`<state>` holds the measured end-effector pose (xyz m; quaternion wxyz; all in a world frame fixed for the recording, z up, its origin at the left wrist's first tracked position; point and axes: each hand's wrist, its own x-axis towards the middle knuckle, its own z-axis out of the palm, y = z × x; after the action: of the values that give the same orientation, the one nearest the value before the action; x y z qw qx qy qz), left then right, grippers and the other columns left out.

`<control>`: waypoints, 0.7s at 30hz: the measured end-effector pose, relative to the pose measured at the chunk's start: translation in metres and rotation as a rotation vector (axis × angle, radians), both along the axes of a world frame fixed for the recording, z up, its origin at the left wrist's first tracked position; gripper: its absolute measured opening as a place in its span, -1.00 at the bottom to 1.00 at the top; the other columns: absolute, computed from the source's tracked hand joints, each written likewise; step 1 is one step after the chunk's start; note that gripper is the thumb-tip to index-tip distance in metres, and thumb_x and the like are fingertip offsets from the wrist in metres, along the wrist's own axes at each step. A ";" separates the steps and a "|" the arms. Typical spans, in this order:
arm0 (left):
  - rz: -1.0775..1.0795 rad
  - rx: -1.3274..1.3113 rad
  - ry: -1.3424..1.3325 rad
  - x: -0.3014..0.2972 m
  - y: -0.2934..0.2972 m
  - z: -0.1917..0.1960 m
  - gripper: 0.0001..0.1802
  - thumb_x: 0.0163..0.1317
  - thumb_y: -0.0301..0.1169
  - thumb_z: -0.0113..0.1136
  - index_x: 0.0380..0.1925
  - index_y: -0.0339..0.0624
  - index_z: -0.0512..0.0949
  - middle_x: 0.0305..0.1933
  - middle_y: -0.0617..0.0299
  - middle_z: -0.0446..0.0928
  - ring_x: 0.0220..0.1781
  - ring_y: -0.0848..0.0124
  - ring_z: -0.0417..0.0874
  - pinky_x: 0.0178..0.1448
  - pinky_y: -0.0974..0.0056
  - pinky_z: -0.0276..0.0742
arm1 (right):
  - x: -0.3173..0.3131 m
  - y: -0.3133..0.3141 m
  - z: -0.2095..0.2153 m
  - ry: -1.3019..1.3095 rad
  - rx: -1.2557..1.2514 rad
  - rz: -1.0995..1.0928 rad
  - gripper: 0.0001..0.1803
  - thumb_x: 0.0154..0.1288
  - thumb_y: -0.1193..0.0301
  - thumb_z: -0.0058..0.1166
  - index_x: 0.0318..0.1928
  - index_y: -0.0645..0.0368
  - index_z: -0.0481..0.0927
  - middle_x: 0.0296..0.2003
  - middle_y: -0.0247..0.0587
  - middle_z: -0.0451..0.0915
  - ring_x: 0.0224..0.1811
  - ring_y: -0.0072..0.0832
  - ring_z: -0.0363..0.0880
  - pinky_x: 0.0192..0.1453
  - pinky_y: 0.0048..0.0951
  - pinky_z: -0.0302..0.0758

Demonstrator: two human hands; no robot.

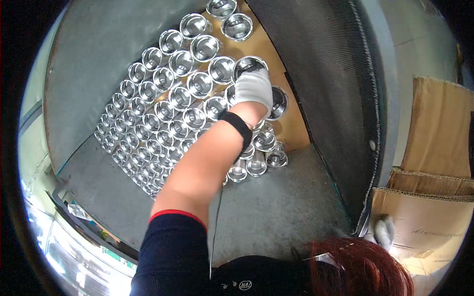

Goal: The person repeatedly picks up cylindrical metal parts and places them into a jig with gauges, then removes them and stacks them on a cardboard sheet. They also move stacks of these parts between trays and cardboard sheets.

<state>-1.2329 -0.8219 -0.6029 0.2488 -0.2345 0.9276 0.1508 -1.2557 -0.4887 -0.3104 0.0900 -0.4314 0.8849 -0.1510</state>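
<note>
My left hand (253, 89), in a white glove, reaches forward with a black band on the wrist. Its fingers curl over the near rim of a shiny metal cup-shaped cylinder (250, 63), partly hiding it. Around it stand many similar open-topped metal cylinders (200, 84) in slanting rows. Just right of that hand is another cylinder (279, 103), partly covered by the glove. At the lower right, my gloved right hand (382, 232) is beside a brown cardboard box (419, 222). Its fingers look bent, and whatever they hold is hidden.
The cylinders stand on brown cardboard (266, 47) over a grey work surface (276, 212). A dark ribbed panel (321, 64) borders the right side, and a grey panel (94, 54) rises at the left. Reddish hair (360, 266) covers part of the lower view.
</note>
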 end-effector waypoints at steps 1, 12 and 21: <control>-0.023 0.013 0.003 -0.001 -0.007 0.014 -0.62 0.09 -0.38 0.26 -0.09 -0.35 0.57 -0.17 -0.15 0.70 -0.12 -0.01 0.76 -0.07 0.05 0.67 | -0.001 0.006 -0.002 0.033 -0.014 -0.009 -0.68 -0.30 0.29 0.27 -0.41 0.10 0.61 -0.23 -0.03 0.60 -0.08 0.03 0.59 0.02 -0.02 0.58; -0.175 0.001 -0.293 -0.013 -0.103 0.211 -0.59 0.01 -0.42 0.32 -0.11 -0.34 0.55 -0.15 -0.25 0.66 -0.05 -0.16 0.71 0.06 -0.01 0.66 | -0.003 0.001 -0.018 -0.002 0.024 0.196 -0.67 -0.26 0.33 0.27 -0.35 0.09 0.62 -0.19 -0.06 0.63 -0.06 -0.02 0.61 0.02 -0.07 0.58; -0.088 -0.046 0.013 -0.039 -0.035 0.049 -0.66 0.12 -0.41 0.25 -0.11 -0.34 0.59 -0.16 -0.17 0.72 -0.11 0.03 0.79 0.00 0.09 0.69 | -0.002 -0.004 -0.026 0.009 0.063 0.238 -0.66 -0.24 0.36 0.26 -0.31 0.09 0.63 -0.16 -0.09 0.65 -0.04 -0.06 0.62 0.02 -0.10 0.58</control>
<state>-1.2718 -0.8574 -0.5542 0.2439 -0.1981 0.9418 0.1197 -1.2578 -0.4930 -0.3360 0.1169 -0.5310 0.8321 -0.1093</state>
